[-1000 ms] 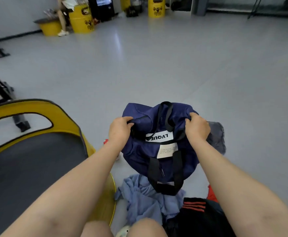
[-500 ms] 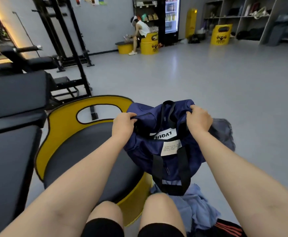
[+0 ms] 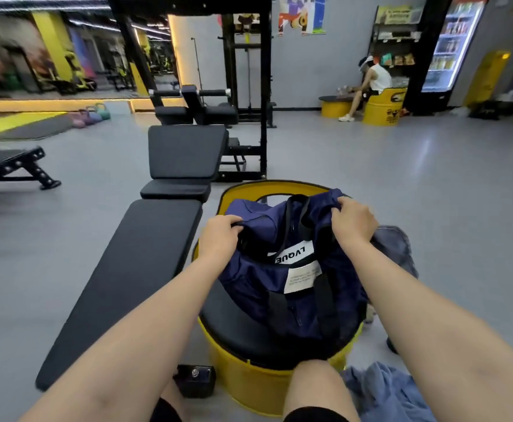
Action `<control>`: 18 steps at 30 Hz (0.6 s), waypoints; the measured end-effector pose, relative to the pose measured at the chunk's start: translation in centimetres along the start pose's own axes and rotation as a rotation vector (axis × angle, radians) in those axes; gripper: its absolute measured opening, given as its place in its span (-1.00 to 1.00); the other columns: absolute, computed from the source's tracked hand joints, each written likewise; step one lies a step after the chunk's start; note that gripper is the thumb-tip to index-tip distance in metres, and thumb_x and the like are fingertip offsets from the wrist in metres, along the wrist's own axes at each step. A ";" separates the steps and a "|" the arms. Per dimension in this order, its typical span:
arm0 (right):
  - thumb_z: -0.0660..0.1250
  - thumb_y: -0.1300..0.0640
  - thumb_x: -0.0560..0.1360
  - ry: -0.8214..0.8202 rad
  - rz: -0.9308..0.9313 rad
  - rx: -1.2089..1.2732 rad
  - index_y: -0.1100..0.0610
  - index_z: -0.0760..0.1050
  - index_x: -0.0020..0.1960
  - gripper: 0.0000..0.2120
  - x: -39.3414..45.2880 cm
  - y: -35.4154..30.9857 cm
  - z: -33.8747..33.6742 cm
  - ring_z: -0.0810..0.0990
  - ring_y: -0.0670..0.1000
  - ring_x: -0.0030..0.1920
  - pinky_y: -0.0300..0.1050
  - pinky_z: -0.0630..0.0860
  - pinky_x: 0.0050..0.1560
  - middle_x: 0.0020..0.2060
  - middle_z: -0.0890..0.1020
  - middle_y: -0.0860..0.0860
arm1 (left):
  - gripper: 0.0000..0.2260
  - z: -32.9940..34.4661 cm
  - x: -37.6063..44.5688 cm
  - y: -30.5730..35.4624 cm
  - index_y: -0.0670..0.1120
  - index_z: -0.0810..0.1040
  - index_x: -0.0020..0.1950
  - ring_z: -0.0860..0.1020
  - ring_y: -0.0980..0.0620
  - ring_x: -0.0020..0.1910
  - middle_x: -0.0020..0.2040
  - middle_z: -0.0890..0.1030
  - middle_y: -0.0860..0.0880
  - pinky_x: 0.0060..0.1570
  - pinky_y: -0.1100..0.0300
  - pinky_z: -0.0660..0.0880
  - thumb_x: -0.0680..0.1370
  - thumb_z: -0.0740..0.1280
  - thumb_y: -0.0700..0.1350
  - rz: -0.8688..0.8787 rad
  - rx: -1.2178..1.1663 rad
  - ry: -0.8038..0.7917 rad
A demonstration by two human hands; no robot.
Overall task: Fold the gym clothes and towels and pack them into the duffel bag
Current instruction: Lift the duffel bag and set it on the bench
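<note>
A black bench (image 3: pixel 133 278) stands just left of a yellow drum seat (image 3: pixel 249 388), and a small black box (image 3: pixel 195 380) lies on the floor at the drum's base. Blue cloth (image 3: pixel 386 394) is heaped on the floor to the right. The navy duffel bag (image 3: pixel 282 269) sits over the drum's black pad; the left hand (image 3: pixel 218 237) and right hand (image 3: pixel 354 222) each grip its top edge. Half a second ago the bag hung beside the drum, nearer the floor

The navy duffel bag (image 3: pixel 282 269), gripped by both hands, now rests on the yellow stool's (image 3: pixel 249 382) black seat instead of the floor.
</note>
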State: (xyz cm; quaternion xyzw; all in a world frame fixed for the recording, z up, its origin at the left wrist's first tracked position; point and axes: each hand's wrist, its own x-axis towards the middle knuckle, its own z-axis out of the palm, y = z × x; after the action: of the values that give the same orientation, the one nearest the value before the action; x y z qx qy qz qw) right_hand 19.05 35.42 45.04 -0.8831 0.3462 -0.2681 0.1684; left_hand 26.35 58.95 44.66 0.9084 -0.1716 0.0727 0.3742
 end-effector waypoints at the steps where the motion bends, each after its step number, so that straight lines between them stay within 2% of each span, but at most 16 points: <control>1: 0.17 0.14 0.58 -0.006 -0.030 0.006 0.09 0.54 0.20 -0.74 0.0 -1.9 0.7 0.53 0.25 0.14 -0.03 0.42 -0.01 0.12 0.60 0.17 | -0.77 -1.1 0.1 -1.4 -0.04 0.61 0.20 0.53 -0.05 0.19 0.19 0.61 -0.03 0.15 0.15 0.42 0.57 0.30 -0.13 -0.023 0.014 0.020; 6: 0.16 0.15 0.58 -0.064 -0.174 0.039 0.07 0.53 0.22 -0.73 -0.3 -11.4 4.4 0.52 0.25 0.18 0.01 0.43 0.07 0.16 0.59 0.17 | -0.77 -6.0 0.3 -7.7 -0.02 0.60 0.21 0.53 -0.06 0.19 0.18 0.60 -0.02 0.18 0.14 0.41 0.57 0.30 -0.10 -0.147 0.041 0.128; 12: 0.17 0.17 0.56 -0.144 -0.322 0.056 0.06 0.54 0.19 -0.74 -1.0 -20.6 8.9 0.54 0.25 0.14 -0.02 0.43 0.00 0.12 0.60 0.18 | -0.76 -10.2 0.4 -14.0 0.00 0.58 0.23 0.52 -0.07 0.18 0.18 0.60 -0.03 0.17 0.13 0.40 0.57 0.30 -0.08 -0.301 0.044 0.246; 18: 0.15 0.23 0.55 -0.206 -0.457 0.100 0.05 0.55 0.17 -0.71 -2.4 -29.4 13.9 0.55 0.24 0.13 -0.03 0.39 -0.05 0.10 0.61 0.16 | -0.77 -12.9 -0.3 -20.5 -0.09 0.58 0.21 0.55 -0.08 0.11 0.13 0.63 -0.07 0.03 0.23 0.37 0.58 0.28 -0.14 -0.408 0.011 0.343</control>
State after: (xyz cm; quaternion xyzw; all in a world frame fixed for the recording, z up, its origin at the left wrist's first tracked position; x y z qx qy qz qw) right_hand 41.09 59.31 47.29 -0.9517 0.1050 -0.2247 0.1812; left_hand 33.57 81.67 40.30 0.9006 0.0814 0.1498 0.3997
